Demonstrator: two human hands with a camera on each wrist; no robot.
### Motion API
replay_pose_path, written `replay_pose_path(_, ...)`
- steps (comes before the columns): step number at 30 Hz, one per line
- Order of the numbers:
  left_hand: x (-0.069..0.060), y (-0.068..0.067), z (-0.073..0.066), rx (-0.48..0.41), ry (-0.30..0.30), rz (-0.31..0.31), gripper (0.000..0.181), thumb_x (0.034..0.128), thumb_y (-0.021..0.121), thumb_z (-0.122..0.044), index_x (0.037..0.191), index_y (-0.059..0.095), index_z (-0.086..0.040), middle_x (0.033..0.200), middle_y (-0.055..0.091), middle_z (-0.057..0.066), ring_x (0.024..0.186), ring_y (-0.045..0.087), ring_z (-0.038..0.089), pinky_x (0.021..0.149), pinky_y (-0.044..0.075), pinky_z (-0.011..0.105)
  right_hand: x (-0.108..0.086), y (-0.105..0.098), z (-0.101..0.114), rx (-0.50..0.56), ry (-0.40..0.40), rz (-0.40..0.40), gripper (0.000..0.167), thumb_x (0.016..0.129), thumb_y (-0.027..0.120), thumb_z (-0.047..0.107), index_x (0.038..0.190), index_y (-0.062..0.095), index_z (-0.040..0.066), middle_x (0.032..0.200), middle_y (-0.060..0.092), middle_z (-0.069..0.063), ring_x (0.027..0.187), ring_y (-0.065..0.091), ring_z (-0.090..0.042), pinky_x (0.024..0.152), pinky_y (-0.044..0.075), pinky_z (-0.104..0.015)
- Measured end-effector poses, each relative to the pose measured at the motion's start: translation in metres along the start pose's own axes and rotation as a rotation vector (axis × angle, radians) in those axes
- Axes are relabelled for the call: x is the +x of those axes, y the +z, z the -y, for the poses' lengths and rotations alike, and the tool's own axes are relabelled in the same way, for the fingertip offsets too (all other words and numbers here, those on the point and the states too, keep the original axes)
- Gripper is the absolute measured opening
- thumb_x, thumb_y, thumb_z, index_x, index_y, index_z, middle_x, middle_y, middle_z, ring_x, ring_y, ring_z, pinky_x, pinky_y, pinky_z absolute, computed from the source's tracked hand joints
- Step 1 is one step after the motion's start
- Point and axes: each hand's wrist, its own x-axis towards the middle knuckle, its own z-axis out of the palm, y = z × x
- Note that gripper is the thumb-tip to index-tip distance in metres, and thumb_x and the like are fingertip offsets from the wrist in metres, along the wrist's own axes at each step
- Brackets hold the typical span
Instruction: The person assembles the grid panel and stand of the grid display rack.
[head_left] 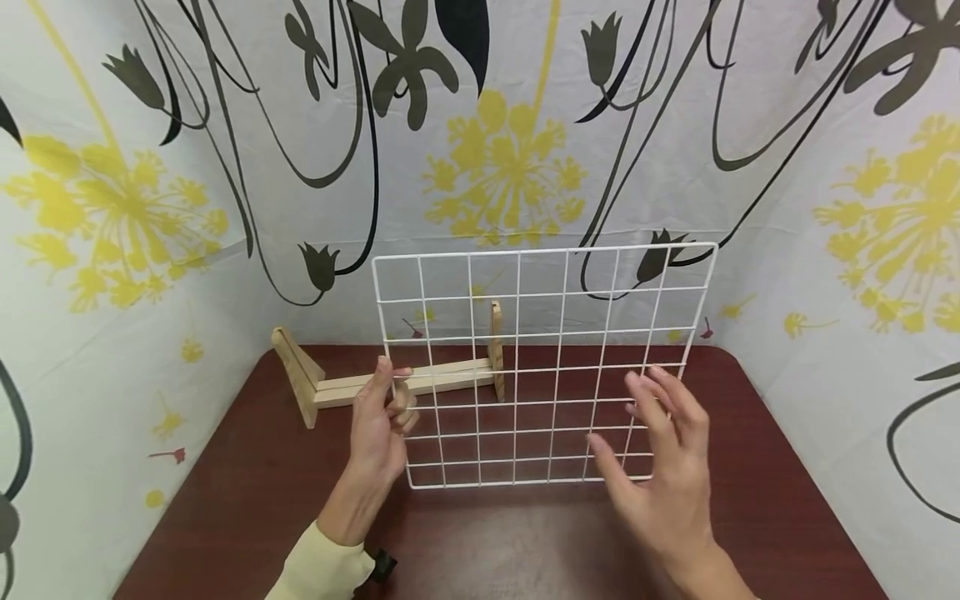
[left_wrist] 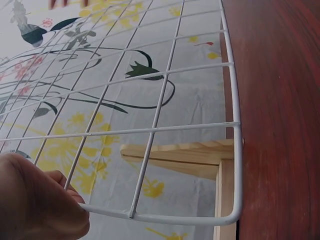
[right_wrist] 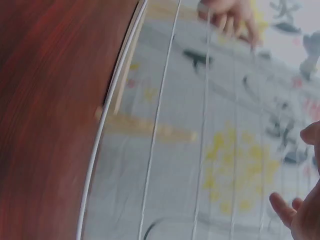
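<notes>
One wire grid (head_left: 558,369) gripped by left hand (head_left: 381,427); right hand (head_left: 670,471) spread, nothing held; tilt risked by one-sided support.

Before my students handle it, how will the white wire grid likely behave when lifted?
The white wire grid probably stays stiff: its wires look straight while the left hand grips one side. It is likely light for its size, being mostly gaps. Released upright, it may tip, its bottom edge being one thin wire.

You can read no text, label, brand, number or sign in any of your three views.
</notes>
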Motion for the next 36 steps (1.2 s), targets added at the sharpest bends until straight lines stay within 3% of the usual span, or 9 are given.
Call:
replay_pose_path(4,-0.001,0.003,0.000,-0.017,0.025,0.018,0.039,0.1083,0.056,-0.047,0.092,0.078,-0.020,0.058,0.023,-0.007,0.054,0.010,0.014,0.052,0.003,0.032,0.006,0.016,0.021,0.042,-0.094,0.021,0.054,0.102,0.073,0.036,0.133,0.065,-0.007,0.145,0.051,-0.037,0.140,0.055,-0.030,0.117,0.044,-0.019)
replay_pose_path(8,-0.002,0.004,0.000,-0.013,0.039,0.020,0.039,0.1096,0.055,-0.045,0.092,0.079,-0.020,0.059,0.022,-0.006,0.054,0.010,0.014,0.052,0.003,0.033,0.008,0.031,0.029,0.049,-0.125,0.067,0.049,0.103,0.071,0.033,0.135,0.065,-0.004,0.149,0.049,-0.036,0.148,0.049,-0.033,0.120,0.042,-0.022)
replay_pose_path(10,-0.002,0.004,0.001,-0.007,0.040,0.019,0.039,0.1100,0.054,-0.045,0.092,0.079,-0.020,0.059,0.022,-0.006,0.054,0.011,0.014,0.052,0.003,0.033,0.008,0.039,0.030,0.034,-0.132,0.081,0.048,0.104,0.070,0.033,0.136,0.065,-0.002,0.152,0.048,-0.036,0.150,0.046,-0.039,0.126,0.038,-0.029)
replay_pose_path(15,-0.003,0.004,0.003,-0.009,0.044,0.019,0.039,0.1099,0.054,-0.045,0.092,0.079,-0.021,0.059,0.023,-0.006,0.054,0.012,0.013,0.052,0.004,0.032,0.004,0.056,0.029,-0.031,-0.093,0.120,0.048,0.105,0.066,0.036,0.140,0.066,0.004,0.157,0.045,-0.033,0.154,0.038,-0.048,0.130,0.031,-0.052)
replay_pose_path(19,-0.004,0.005,0.005,-0.011,0.041,0.021,0.039,0.1101,0.054,-0.045,0.092,0.079,-0.021,0.058,0.023,-0.008,0.053,0.012,0.012,0.052,0.004,0.031,0.001,0.068,0.028,-0.101,-0.025,0.144,0.047,0.106,0.062,0.037,0.144,0.064,0.010,0.163,0.041,-0.029,0.155,0.034,-0.052,0.127,0.032,-0.062)
replay_pose_path(22,-0.004,0.006,0.008,-0.021,0.036,0.028,0.039,0.1096,0.055,-0.046,0.092,0.079,-0.020,0.058,0.023,-0.008,0.053,0.011,0.012,0.052,0.004,0.031,-0.001,0.075,0.028,-0.130,0.030,0.151,0.048,0.100,0.069,0.029,0.146,0.064,0.013,0.166,0.037,-0.028,0.156,0.031,-0.052,0.127,0.030,-0.063)
replay_pose_path(26,-0.005,0.008,0.012,-0.045,0.030,0.039,0.039,0.1075,0.058,-0.048,0.092,0.079,-0.019,0.057,0.024,-0.008,0.053,0.011,0.012,0.052,0.003,0.031,-0.002,0.082,0.028,-0.147,0.071,0.157,0.065,0.086,0.079,0.013,0.149,0.062,0.015,0.169,0.033,-0.027,0.157,0.030,-0.052,0.130,0.027,-0.060)
replay_pose_path(33,-0.003,0.008,0.012,-0.055,0.054,0.070,0.040,0.1088,0.056,-0.047,0.093,0.079,-0.018,0.058,0.023,-0.007,0.053,0.012,0.011,0.052,0.002,0.032,0.000,0.091,0.019,-0.221,0.098,0.140,0.070,0.088,0.080,0.012,0.154,0.056,0.018,0.169,0.037,-0.020,0.148,0.043,-0.048,0.121,0.039,-0.059)
replay_pose_path(36,-0.002,0.009,0.013,-0.041,0.045,0.057,0.039,0.1085,0.057,-0.048,0.092,0.079,-0.019,0.058,0.023,-0.008,0.053,0.012,0.011,0.052,0.003,0.032,0.003,0.093,0.014,-0.242,0.102,0.126,0.071,0.088,0.081,0.012,0.154,0.056,0.018,0.166,0.043,-0.019,0.140,0.048,-0.046,0.115,0.038,-0.059)
